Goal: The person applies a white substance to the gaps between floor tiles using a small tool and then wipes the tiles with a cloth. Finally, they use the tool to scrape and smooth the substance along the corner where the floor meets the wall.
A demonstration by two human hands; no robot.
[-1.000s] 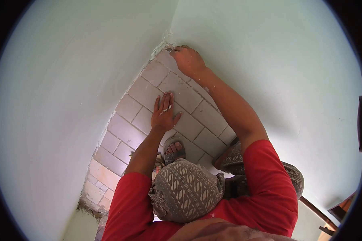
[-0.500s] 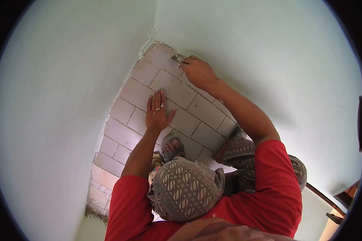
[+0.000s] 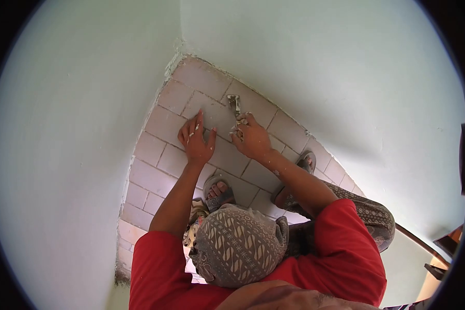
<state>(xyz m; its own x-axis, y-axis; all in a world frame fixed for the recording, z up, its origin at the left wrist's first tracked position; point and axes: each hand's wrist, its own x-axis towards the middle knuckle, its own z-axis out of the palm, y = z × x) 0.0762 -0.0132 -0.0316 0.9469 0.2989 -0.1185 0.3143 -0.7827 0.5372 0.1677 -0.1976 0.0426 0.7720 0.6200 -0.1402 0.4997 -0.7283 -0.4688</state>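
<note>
My right hand is closed round the handle of a small putty knife, its blade pointing away toward the far wall and smeared with white paste. Just left of it, my left hand is over the tiled floor with its fingers stretched out and nothing in them. Flecks of white paste stick to the fingers of both hands. The floor's pinkish tiles have dark joints between them.
Pale green walls meet in a corner beyond the hands, with rough white filler along their foot. My sandalled foot and patterned knee are close below. A crumpled cloth lies beside the foot.
My right hand has drawn back from the base of the right wall toward me, bringing the putty knife over the tiles. My left hand has shifted slightly left and lifted at the wrist.
</note>
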